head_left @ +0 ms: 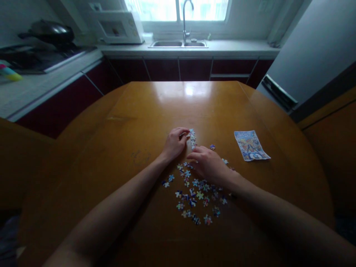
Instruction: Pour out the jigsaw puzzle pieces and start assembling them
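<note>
A short strip of joined puzzle pieces (192, 138) lies on the round wooden table (133, 122). My left hand (175, 142) rests beside the strip, its fingers curled and its fingertips touching the strip's left edge. My right hand (207, 161) lies palm down just below the strip, fingers bent together at the strip's lower end; what they pinch is too small to make out. Several loose puzzle pieces (194, 198) are scattered below and around my right hand.
A printed picture sheet (251, 145) lies on the table to the right. Behind the table run a counter with a sink and tap (179, 42), a microwave (116, 26) and a stove with a dark pan (51, 32). A grey fridge (311, 52) stands at the right.
</note>
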A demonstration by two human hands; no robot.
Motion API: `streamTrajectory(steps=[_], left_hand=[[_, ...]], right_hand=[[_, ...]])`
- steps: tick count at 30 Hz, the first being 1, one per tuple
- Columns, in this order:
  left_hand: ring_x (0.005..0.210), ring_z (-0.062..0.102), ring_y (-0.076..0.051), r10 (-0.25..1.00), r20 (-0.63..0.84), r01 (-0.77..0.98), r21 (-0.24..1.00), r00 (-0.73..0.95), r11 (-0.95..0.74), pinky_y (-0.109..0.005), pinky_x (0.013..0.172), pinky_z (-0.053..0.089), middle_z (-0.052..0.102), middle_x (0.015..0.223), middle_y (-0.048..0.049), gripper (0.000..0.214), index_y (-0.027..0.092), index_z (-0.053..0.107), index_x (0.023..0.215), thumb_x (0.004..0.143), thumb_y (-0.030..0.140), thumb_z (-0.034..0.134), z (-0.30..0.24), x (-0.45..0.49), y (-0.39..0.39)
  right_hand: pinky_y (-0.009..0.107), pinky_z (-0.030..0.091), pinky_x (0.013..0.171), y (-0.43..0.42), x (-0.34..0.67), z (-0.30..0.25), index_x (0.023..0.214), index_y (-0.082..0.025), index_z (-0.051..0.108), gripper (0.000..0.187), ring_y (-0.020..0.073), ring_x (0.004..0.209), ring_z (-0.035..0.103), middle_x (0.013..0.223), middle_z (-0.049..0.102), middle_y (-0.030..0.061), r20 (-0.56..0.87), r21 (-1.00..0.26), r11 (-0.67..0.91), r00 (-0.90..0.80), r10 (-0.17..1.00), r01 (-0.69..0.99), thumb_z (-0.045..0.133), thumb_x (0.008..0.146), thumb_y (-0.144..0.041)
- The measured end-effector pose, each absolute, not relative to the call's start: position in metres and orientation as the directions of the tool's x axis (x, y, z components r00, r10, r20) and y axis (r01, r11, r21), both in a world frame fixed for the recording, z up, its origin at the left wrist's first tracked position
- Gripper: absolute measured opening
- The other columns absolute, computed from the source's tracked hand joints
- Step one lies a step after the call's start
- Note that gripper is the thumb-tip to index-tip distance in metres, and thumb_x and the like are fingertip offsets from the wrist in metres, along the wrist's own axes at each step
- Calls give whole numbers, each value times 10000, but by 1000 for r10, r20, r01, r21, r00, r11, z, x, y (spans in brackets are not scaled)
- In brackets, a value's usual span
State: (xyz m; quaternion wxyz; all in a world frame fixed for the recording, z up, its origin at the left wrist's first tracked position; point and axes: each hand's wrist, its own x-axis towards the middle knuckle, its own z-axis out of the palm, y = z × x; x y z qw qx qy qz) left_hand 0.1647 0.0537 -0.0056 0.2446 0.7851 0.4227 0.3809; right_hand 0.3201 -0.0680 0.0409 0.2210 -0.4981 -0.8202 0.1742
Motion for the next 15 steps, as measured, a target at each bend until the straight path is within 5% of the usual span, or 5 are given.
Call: streamTrajectory(steps=[8, 15], left_hand=[[1019, 656, -214, 852, 391, 482, 705, 348, -520, -388, 949, 526, 737, 1035, -69, 174, 189, 716, 960, 870, 97, 599, -6, 165, 54], [1025, 652, -218, 850, 394, 485, 700, 349, -524, -394, 955, 520, 737, 1028, -65, 169, 186, 715, 962, 864, 103, 605, -6, 165, 54]], right_hand=[[336, 352, 655, -60, 286, 40, 827, -164, 658, 208, 204, 738, 537, 868, 677, 119, 33, -350, 425, -442, 896, 835, 507, 795, -24], [318, 361, 693, -58, 284, 40, 848, -149, 622, 220, 204, 788, 542, 905, 676, 130, -24, -339, 430, -465, 885, 837, 505, 736, 0]])
